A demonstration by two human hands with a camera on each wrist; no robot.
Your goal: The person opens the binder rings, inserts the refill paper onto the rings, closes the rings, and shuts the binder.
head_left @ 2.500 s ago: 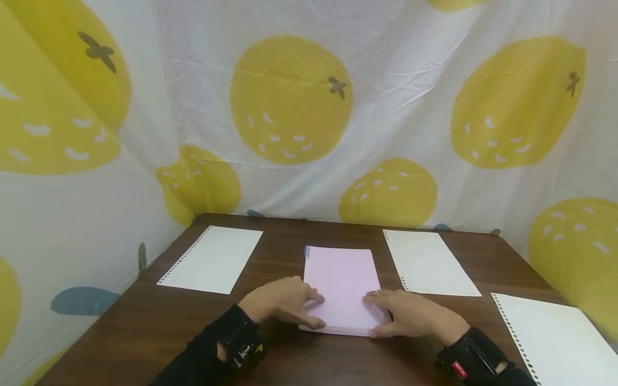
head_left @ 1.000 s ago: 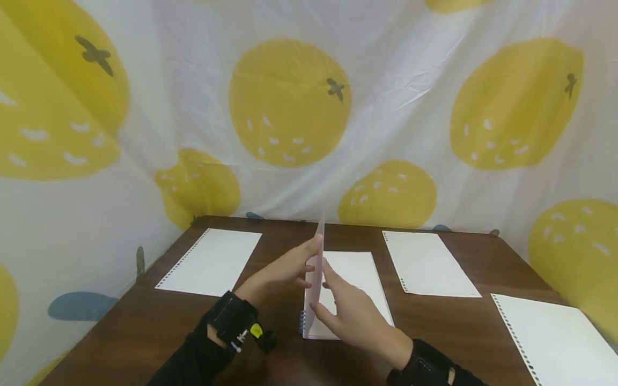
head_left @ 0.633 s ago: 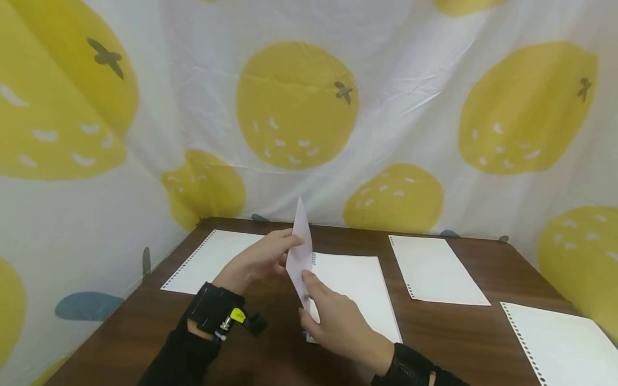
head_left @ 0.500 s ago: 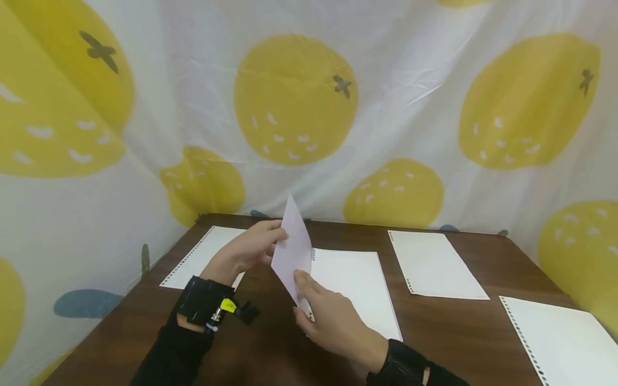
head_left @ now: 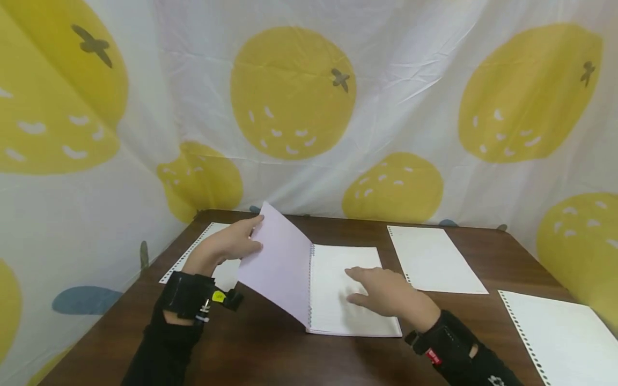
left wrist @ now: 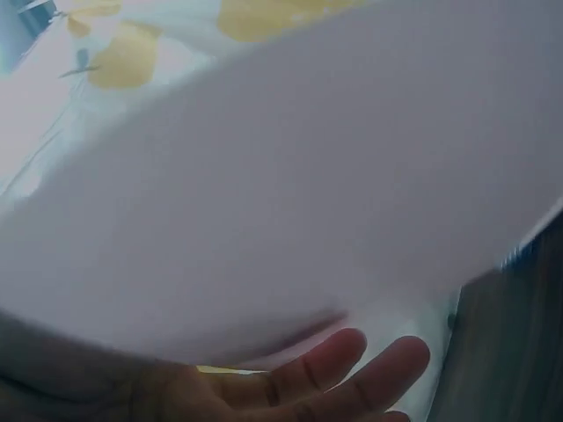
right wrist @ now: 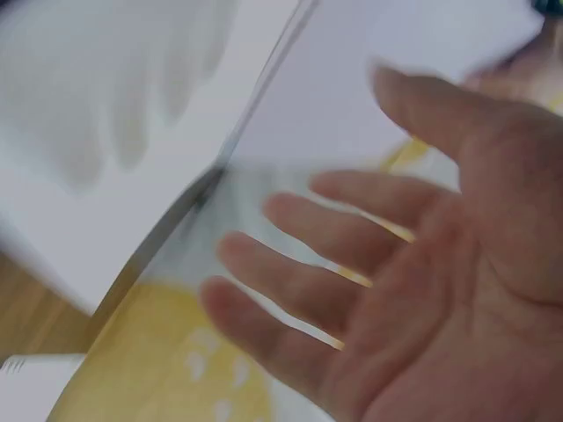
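Note:
A spiral notebook (head_left: 338,316) lies on the table with its pale purple cover (head_left: 282,257) raised and tilted to the left. Its right side shows a white ruled page. At the cover's outer edge, my left hand (head_left: 229,244) pinches it. The left wrist view has the cover (left wrist: 290,176) filling most of the picture, with some fingers (left wrist: 308,374) of that hand under its edge. My right hand (head_left: 386,292) hovers over the page with fingers extended and spread, holding nothing; the right wrist view also shows this hand's (right wrist: 396,281) bare palm.
A loose white sheet (head_left: 227,273) with punched holes lies behind my left hand, partly covered. Two more sheets lie to the right, one at the back (head_left: 434,262) and one nearer (head_left: 560,338). A lemon-patterned curtain (head_left: 289,182) surrounds the brown table (head_left: 270,354).
First the notebook was closed under both hands. Its cover has been lifted and swung left, carried by my left hand. My right hand has let go of the cover and moved right, over the page.

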